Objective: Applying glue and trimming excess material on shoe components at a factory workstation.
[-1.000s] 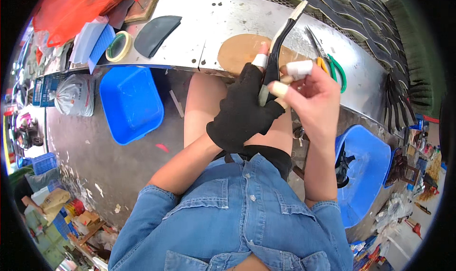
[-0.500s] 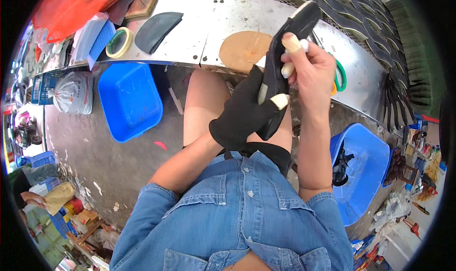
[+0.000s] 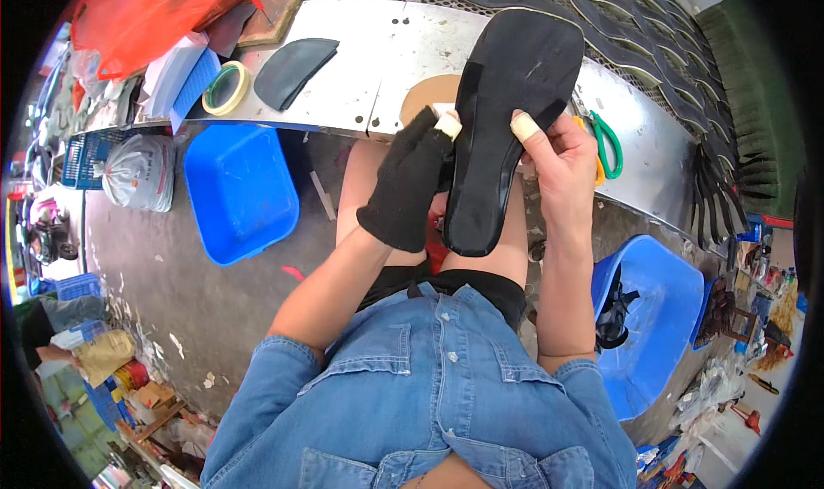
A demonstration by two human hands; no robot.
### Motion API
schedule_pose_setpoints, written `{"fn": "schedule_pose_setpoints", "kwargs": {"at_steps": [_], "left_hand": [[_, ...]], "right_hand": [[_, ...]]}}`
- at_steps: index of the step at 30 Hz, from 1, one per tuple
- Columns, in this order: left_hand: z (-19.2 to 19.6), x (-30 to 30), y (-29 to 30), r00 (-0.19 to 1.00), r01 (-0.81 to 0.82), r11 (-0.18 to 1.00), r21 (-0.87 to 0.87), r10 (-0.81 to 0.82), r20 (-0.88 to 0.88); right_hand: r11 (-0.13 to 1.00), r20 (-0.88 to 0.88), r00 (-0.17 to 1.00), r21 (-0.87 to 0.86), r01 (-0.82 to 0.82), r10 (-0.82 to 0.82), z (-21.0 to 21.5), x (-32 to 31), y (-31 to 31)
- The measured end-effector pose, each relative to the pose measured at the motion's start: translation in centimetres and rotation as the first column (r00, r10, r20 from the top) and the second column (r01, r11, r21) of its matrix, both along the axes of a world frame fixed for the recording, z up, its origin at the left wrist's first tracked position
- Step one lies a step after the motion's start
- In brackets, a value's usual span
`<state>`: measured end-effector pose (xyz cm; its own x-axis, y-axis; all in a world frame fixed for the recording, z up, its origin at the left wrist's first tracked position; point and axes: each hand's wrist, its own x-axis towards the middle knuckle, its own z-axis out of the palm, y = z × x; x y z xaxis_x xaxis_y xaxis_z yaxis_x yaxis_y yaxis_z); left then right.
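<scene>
A black shoe sole [image 3: 506, 103] faces me broadside above my lap, its wide end pointing away over the metal bench. My left hand [image 3: 410, 176], in a black glove with a bare, taped thumb, grips its left edge. My right hand [image 3: 558, 150] is ungloved, with pale tape on the thumb; it pinches the right edge near the middle. The fingers of both hands are partly hidden behind the sole. A brown oval piece [image 3: 422, 97] lies on the bench behind it, mostly covered from sight.
Green-handled scissors [image 3: 611, 146] lie right of the sole. On the bench [image 3: 343, 86] are a tape roll [image 3: 227, 88] and a folded dark piece [image 3: 296, 70]. Wavy black strips [image 3: 618, 43] rest on the far mesh. Blue bins stand left [image 3: 240, 193] and right [image 3: 648, 317]; the right one holds black pieces.
The sole has turned from nearly edge-on to broad face toward me. My left hand has shifted left to its edge; my right hand has moved slightly lower along the other side.
</scene>
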<state>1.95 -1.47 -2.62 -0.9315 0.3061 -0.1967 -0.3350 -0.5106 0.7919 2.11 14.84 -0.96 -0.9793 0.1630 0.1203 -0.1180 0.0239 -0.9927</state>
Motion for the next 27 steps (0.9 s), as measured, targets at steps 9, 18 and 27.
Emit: {"fn": "schedule_pose_setpoints", "kwargs": {"at_steps": [9,18,27], "left_hand": [[-0.9,-1.8,-2.0,0.998,0.015,0.999,-0.035,-0.013,0.054],[-0.9,-2.3,-3.1,0.999,0.041,0.956,-0.290,-0.046,-0.010],[0.0,-2.4,-3.6,0.957,0.290,0.903,-0.316,-0.271,0.104]], "right_hand": [[0.092,-0.165,0.955,0.977,0.193,-0.245,-3.0,-1.6,12.0],[0.729,0.144,0.949,0.675,0.112,-0.279,-5.0,-0.5,17.4],[0.906,0.411,0.849,0.108,-0.408,0.333,-0.1,6.3,7.8]]}}
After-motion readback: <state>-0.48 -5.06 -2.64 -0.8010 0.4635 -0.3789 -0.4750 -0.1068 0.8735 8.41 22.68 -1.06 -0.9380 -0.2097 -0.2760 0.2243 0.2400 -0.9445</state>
